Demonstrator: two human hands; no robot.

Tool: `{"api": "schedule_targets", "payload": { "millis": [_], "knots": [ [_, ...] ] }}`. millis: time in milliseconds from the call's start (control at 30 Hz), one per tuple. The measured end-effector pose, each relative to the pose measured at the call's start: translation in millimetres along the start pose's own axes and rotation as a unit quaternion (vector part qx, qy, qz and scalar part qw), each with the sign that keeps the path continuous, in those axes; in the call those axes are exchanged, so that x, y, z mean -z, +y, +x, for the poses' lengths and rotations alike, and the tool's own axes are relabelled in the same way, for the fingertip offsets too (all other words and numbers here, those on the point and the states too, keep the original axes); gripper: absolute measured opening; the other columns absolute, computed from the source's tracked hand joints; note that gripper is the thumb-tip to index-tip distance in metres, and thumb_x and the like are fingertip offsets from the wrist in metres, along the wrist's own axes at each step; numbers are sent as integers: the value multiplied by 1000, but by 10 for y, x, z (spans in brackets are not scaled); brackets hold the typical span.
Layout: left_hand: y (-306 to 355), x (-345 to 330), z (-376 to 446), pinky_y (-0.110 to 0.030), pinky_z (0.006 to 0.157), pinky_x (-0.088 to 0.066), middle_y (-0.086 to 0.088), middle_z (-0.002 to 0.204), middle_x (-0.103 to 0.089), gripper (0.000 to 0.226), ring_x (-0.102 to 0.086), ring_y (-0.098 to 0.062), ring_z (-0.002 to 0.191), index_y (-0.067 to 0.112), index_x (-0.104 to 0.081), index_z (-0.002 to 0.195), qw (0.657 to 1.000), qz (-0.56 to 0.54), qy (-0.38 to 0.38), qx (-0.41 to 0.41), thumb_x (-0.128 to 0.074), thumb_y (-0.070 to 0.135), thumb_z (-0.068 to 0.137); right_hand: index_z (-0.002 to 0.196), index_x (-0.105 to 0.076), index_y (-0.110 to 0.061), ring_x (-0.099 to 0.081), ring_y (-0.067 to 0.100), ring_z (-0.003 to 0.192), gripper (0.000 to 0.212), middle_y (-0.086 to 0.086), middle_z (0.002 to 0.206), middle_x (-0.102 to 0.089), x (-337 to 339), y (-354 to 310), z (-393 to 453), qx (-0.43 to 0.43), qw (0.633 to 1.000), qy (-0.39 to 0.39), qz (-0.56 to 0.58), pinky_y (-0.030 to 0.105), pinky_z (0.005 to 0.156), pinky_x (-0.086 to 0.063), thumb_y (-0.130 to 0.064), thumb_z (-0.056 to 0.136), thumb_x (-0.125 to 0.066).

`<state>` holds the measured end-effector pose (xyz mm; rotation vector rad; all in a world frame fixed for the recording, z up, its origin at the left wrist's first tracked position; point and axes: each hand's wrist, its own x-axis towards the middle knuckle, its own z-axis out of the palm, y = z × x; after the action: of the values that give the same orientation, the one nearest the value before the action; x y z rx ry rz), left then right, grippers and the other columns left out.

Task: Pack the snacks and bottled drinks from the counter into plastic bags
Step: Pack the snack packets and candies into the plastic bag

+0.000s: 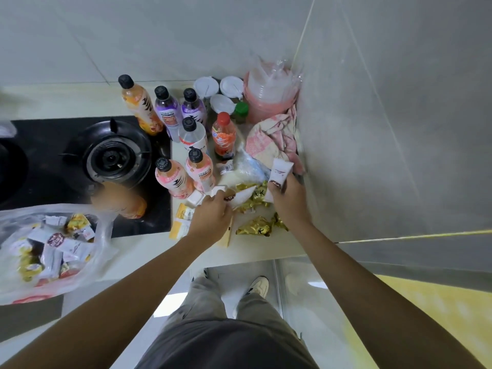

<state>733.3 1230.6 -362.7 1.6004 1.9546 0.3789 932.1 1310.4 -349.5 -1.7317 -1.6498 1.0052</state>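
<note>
At far left, plastic bag (101, 237) lying open on the counter (138, 251), already holding many small wrapped snacks; beside it the gas hob (117, 155), and a blurred orange bottle (119, 201) lying on its front edge. Behind and right of the burner, bottled drinks (170, 110) standing upright in a group – none packed yet, as far as can be judged. Further right, left hand (213, 214) curled down over a white snack packet (241, 198), gripping it on the counter top; yellow packets (181, 222) partly under the wrist. Between the hands, gold wrapped snacks (255, 227) loose on the surface (a few only, touching one another). Then right hand (288, 198), fingers closed round another white packet (279, 171), lifted a little above the pile. At far right, pink cloth (277, 134) and stacked pink bowls (266, 97) in the corner; not part of the job.

Step in hand, by judgement: gathering the last loose snacks – drinks to come after. Next move likely calls for carrying both handfuls well across to the left, over the standing bottles or in front of them without knocking one; bag mouth lies slack, so dropping in from above probably needs care.
</note>
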Motion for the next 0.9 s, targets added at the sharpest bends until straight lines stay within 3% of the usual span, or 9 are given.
{"api": "schedule_targets", "payload": {
  "millis": [133, 267, 400, 500, 600, 767, 900],
  "knots": [
    [-144, 71, -292, -37, 65, -48, -3, 97, -62, 39, -61, -23, 83, 24, -53, 120, 994, -94, -7, 55, -55, 56, 97, 114, -62, -19, -67, 13, 81, 18, -1, 92, -70, -89, -109, -161, 3, 998, -25, 51, 38, 72, -57, -26, 98, -65],
    [-249, 194, -654, -37, 61, -45, 0, 85, -67, 28, -61, -19, 75, 20, -60, 101, 980, -164, 26, 107, -60, 49, 98, 97, -60, -27, -69, 17, 86, 11, -1, 93, -71, -303, -151, -321, -14, 993, -84, 80, 47, 78, -60, -36, 96, -67],
    [-474, 379, -1081, -38, 64, -50, 3, 76, -71, 26, -66, -18, 74, 18, -63, 93, 956, -231, 73, 164, -64, 44, 98, 97, -64, -20, -70, 14, 85, 15, -4, 92, -73, -597, -275, -569, -23, 987, -132, 85, 40, 74, -57, -34, 93, -70],
    [-680, 524, -1349, -36, 62, -49, 4, 71, -72, 26, -65, -14, 69, 17, -62, 88, 944, -245, 103, 197, -62, 41, 99, 97, -64, -14, -70, 18, 85, 15, 3, 92, -72, -830, -381, -772, -22, 980, -172, 97, 36, 70, -55, -25, 93, -71],
    [-952, 692, -1606, -35, 61, -46, 3, 71, -74, 30, -63, -22, 67, 12, -62, 86, 923, -273, 136, 233, -58, 37, 101, 91, -61, -12, -66, 19, 78, 14, 5, 87, -68, -1110, -571, -1049, -9, 974, -210, 88, 26, 62, -49, -22, 94, -71],
    [-1521, 961, -2000, -39, 62, -51, 5, 74, -76, 33, -66, -21, 67, 10, -61, 86, 901, -295, 185, 257, -53, 38, 103, 98, -65, -17, -69, 16, 84, 8, 1, 92, -71, -1738, -920, -1490, 7, 958, -280, 67, 32, 70, -51, -22, 94, -70],
    [-2064, 1221, -2216, -46, 63, -54, 1, 72, -76, 34, -65, -26, 64, 5, -59, 87, 880, -328, 212, 271, -52, 34, 104, 100, -66, -17, -69, 18, 86, 11, 1, 92, -72, -2271, -1324, -1765, 34, 954, -293, 44, 36, 72, -53, -25, 93, -71]
  ]
}}
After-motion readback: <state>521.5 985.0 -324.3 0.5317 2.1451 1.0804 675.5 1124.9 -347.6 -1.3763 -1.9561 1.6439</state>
